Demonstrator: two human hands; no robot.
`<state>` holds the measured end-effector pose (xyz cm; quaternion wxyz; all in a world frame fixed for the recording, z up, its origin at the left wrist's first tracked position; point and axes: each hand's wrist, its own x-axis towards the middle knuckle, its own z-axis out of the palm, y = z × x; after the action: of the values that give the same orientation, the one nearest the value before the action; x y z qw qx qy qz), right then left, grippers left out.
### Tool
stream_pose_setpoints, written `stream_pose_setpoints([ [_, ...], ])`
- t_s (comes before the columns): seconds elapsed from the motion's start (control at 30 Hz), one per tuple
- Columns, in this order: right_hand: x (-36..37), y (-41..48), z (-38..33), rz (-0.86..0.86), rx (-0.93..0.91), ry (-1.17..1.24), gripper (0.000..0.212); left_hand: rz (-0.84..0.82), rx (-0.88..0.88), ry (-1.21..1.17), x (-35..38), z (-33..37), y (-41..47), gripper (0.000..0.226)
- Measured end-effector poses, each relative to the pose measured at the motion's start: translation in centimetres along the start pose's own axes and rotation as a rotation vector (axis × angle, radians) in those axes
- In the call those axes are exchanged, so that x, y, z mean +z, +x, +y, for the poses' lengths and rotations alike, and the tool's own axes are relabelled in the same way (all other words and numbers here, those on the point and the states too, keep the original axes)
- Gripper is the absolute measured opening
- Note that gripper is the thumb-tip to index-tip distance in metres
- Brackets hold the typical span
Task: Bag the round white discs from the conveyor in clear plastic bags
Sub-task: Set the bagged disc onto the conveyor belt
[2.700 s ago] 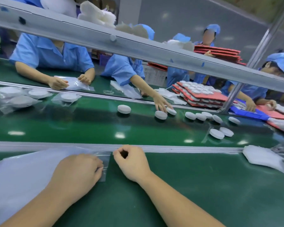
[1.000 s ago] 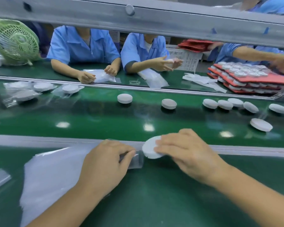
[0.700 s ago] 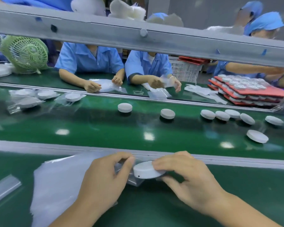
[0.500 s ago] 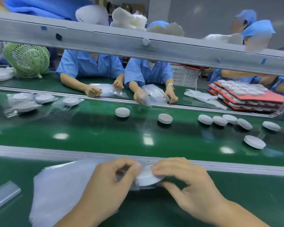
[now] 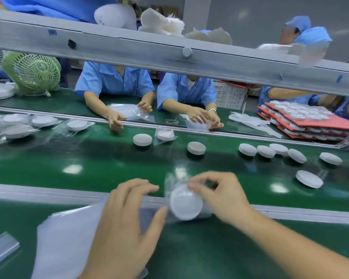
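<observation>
My right hand [image 5: 224, 198] grips a round white disc [image 5: 184, 204] that sits inside a clear plastic bag [image 5: 174, 181], lifted over the metal rail at the near edge of the conveyor [image 5: 109, 168]. The disc is tilted with its flat face toward me. My left hand [image 5: 125, 220] hovers beside it with fingers spread and thumb reaching toward the bag, above the stack of empty clear bags [image 5: 69, 234]. Loose discs lie on the belt: one [image 5: 142, 139], another [image 5: 196, 148], a row [image 5: 270, 151] and one nearer [image 5: 309, 178].
Bagged discs [image 5: 20, 129] lie at the belt's far left, and one [image 5: 165, 134] mid-belt. Workers in blue bag discs across the belt. Red trays of discs [image 5: 310, 119] are stacked at the far right. A green fan [image 5: 34, 73] stands at the far left, below a grey overhead beam [image 5: 169, 55].
The disc went into the bag my left hand held open. My right hand now lifts the bagged disc toward the belt, and my left hand has opened and let go.
</observation>
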<state>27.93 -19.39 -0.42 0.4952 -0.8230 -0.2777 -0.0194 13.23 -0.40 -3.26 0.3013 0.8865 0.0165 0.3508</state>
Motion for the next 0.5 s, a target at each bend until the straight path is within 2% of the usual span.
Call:
stream_pose_setpoints([
  [0.1, -1.9, 5.5, 2.9, 0.296, 0.026, -0.182, 0.029, -0.287, 0.013, 0.446, -1.2, -2.4, 0.8, 0.028],
  [0.17, -3.2, 9.2, 5.0, 0.36, 0.102, -0.369, 0.029, -0.449, 0.02, 0.502, -1.3, -3.5, 0.9, 0.028],
  [0.27, -3.3, 13.4, 7.3, 0.083, 0.364, -0.764, 0.038, -0.453, 0.158, 0.393, -1.0, -3.8, 1.0, 0.016],
  [0.3, -2.8, 14.1, 7.5, -0.006, 0.397, -0.834, 0.035, -0.429, 0.17, 0.385, -0.9, -3.7, 1.1, 0.021],
  [0.37, -1.2, 15.5, 7.5, -0.114, 0.362, -0.926, 0.027, -0.388, 0.182, 0.385, -0.6, -3.6, 1.2, 0.026],
  [0.4, -0.3, 16.1, 7.7, -0.079, 0.308, -0.931, 0.024, -0.381, 0.184, 0.385, -0.2, -3.7, 1.0, 0.026],
  [0.43, 0.6, 16.7, 8.1, -0.027, 0.231, -0.944, 0.027, -0.375, 0.195, 0.389, 0.2, -3.8, 0.9, 0.027],
  [0.47, 1.7, 17.1, 8.3, -0.05, 0.18, -0.981, 0.035, -0.364, 0.221, 0.402, 0.7, -3.9, 0.8, 0.029],
  [0.5, 2.7, 17.4, 8.4, -0.15, 0.15, -1.024, 0.042, -0.364, 0.238, 0.417, 1.0, -4.1, 0.8, 0.03],
])
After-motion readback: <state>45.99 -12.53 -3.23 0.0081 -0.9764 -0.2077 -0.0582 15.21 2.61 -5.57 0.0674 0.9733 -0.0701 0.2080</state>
